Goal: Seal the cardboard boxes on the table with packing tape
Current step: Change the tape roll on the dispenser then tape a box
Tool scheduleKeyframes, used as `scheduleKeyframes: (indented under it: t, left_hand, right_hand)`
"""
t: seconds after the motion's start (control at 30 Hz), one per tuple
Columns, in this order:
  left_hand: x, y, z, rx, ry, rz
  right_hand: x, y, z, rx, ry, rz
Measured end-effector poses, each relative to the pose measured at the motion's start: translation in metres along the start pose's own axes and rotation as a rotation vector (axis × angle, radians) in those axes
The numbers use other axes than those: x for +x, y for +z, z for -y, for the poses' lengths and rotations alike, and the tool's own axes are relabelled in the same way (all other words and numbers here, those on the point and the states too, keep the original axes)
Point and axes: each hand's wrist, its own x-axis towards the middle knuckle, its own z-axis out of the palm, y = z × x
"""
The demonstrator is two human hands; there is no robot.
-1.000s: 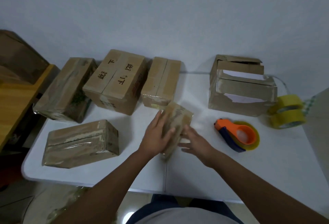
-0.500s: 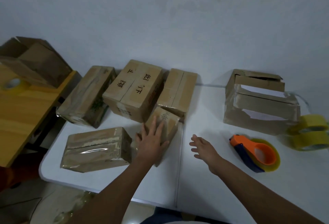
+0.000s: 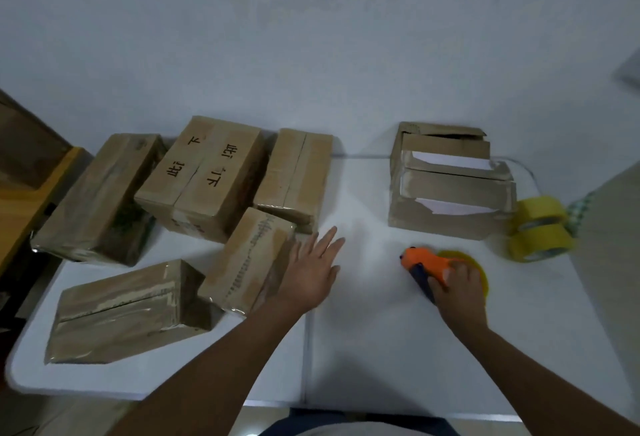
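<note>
1. Head view looks down on a white table (image 3: 363,349) set against a pale wall, with six cardboard boxes on it.
2. Right hand (image 3: 457,292), at about 4 o'clock from the table's centre, has its fingers curled over the orange tape dispenser (image 3: 427,262), holding it; the dispenser carries a yellowish roll and lies flat on the table.
3. Left hand (image 3: 311,273) is spread wide with straight fingers, holding nothing, its palm edge just beside the right side of the small box (image 3: 247,259); whether it touches the box I cannot tell.
4. That small box is brown and glossy with clear tape, has a printed strip along its top, and lies at a slant near 8 o'clock of centre.
5. At 8 o'clock, nearer the table's front left corner, the low box (image 3: 128,311) shows wrinkled tape over its centre seam.
6. Along the wall from 9 to 11 o'clock stand three more: the film-wrapped box (image 3: 100,196), the lettered box (image 3: 204,176) with dark characters on its closed flaps, and the narrow box (image 3: 294,172) with a seam down its middle.
7. At 1 o'clock the unsealed box (image 3: 450,189) has torn, loose flaps with white paper showing between them.
8. Two yellow tape rolls (image 3: 540,227) sit stacked at 3 o'clock, just right of the unsealed box.
</note>
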Motion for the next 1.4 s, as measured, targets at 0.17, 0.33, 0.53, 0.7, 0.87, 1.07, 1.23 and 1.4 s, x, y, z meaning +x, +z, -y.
scheduleKeyframes:
  t: [0.17, 0.33, 0.53, 0.7, 0.87, 1.07, 1.23, 1.4]
  left_hand:
    - [0.021, 0.005, -0.028, 0.023, 0.035, 0.092]
    - [0.045, 0.009, -0.054, -0.001, 0.047, 0.106]
    - [0.100, -0.004, -0.090, 0.025, 0.123, -0.080]
    - [0.164, -0.026, -0.125, 0.091, 0.186, -0.071]
    - [0.196, -0.018, -0.130, 0.254, 0.212, 0.050]
    - [0.166, -0.013, -0.120, 0.347, 0.280, -0.016]
    - [0.114, -0.015, -0.097, 0.414, 0.318, -0.004]
    - [0.056, -0.007, -0.064, 0.434, 0.314, -0.036]
  right_hand:
    - [0.012, 0.005, -0.024, -0.117, -0.012, 0.267]
    - [0.025, -0.004, -0.025, -0.120, -0.018, 0.414]
    - [0.040, -0.058, -0.032, 0.079, -0.136, 0.230]
    - [0.055, -0.113, -0.035, 0.514, 0.015, 0.059]
    - [0.061, -0.164, -0.032, 0.662, 0.034, -0.076]
    - [0.078, -0.186, -0.004, 0.594, -0.031, -0.072]
    - [0.076, -0.191, 0.029, 0.499, -0.137, -0.014]
    - [0.055, -0.172, 0.058, 0.359, -0.221, 0.120]
